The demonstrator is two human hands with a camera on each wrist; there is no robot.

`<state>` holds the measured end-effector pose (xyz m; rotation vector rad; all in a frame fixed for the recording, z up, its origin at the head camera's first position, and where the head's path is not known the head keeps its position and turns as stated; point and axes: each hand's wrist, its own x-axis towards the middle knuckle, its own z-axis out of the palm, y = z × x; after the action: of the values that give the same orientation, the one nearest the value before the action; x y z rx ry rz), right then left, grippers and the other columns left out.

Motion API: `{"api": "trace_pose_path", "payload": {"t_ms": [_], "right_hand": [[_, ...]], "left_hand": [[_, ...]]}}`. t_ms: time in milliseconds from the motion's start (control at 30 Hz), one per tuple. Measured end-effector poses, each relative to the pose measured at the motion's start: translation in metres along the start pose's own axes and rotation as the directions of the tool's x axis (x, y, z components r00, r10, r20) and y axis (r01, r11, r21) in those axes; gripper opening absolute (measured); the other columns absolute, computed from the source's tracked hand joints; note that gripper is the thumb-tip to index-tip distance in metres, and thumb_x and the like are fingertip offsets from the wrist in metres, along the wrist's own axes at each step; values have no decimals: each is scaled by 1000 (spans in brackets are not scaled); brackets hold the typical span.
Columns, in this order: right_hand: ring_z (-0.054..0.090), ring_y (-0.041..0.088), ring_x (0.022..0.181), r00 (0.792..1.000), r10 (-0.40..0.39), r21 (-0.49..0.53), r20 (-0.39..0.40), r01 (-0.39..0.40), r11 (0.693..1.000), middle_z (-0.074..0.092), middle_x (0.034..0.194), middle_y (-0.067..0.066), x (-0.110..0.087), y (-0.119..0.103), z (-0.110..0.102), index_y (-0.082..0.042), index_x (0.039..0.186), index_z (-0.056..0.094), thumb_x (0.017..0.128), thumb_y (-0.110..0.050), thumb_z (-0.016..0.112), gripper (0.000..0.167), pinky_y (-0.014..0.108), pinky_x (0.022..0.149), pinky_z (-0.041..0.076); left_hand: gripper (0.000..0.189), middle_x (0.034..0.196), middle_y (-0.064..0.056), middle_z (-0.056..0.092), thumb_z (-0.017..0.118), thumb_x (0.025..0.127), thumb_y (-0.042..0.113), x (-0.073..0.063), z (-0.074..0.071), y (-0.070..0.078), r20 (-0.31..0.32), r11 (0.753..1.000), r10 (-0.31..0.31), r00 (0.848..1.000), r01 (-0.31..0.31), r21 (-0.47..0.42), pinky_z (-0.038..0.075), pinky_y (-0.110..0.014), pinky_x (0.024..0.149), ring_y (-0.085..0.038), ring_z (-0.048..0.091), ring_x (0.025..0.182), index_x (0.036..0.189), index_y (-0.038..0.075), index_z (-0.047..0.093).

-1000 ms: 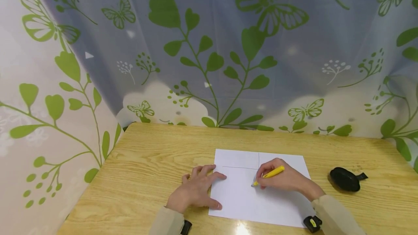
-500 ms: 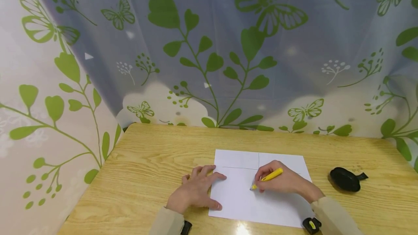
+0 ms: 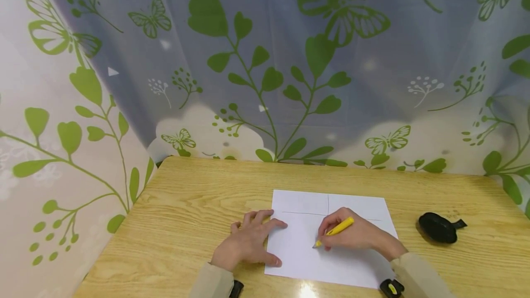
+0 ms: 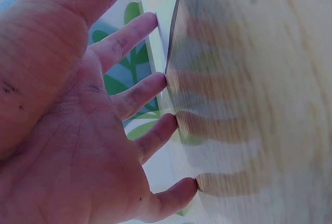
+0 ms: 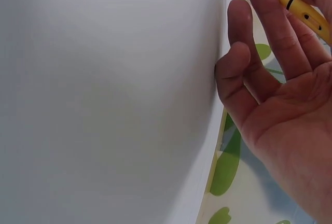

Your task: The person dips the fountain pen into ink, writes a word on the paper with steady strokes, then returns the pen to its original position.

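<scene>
A white sheet of paper (image 3: pixel 296 259) lies on the table, with a thin horizontal line and a vertical line crossing near its upper part. My right hand (image 3: pixel 352 231) pinches a yellow pen (image 3: pixel 340 226), its grey tip on or just above the paper. In the right wrist view the pen (image 5: pixel 301 11) shows a black ring and an oval window, while the curled little finger rests on the sheet. My left hand (image 3: pixel 250 240) lies spread at the sheet's left edge, thumb and forefinger on the paper. In the left wrist view its other fingertips (image 4: pixel 189 185) touch the wood.
A black oval object (image 3: pixel 438 228) with a short tab sits right of the paper on the wooden table (image 3: pixel 194 192). A curtain (image 3: pixel 232 141) printed with green leaves and butterflies hangs behind the table and along its left side.
My right hand with the pen has moved down and slightly left across the paper. More of the horizontal line's right end now shows. The left hand stays in place.
</scene>
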<state>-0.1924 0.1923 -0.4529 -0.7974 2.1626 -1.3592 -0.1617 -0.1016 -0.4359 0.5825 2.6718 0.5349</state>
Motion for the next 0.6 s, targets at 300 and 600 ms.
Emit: {"api": "trace_pose_path", "payload": {"t_ms": [300,600], "right_hand": [[68,8,67,999,-4,5,35,4,1000,77,80,15,2,-5,7,-5,91,76,92,-14,73,10,21,61,54],[64,4,64,998,-24,22,56,22,1000,76,77,18,4,-8,14,-4,90,76,91,-12,73,8,17,60,51]], "left_hand": [[75,164,-3,30,88,76,47,0,0,1,-5,1000,-8,1000,8,12,28,-76,105,-40,28,148,141,37,53],[75,164,-4,30,88,76,47,1,1,1,-12,1000,-5,1000,6,16,28,-76,105,-40,28,148,141,37,54]]}}
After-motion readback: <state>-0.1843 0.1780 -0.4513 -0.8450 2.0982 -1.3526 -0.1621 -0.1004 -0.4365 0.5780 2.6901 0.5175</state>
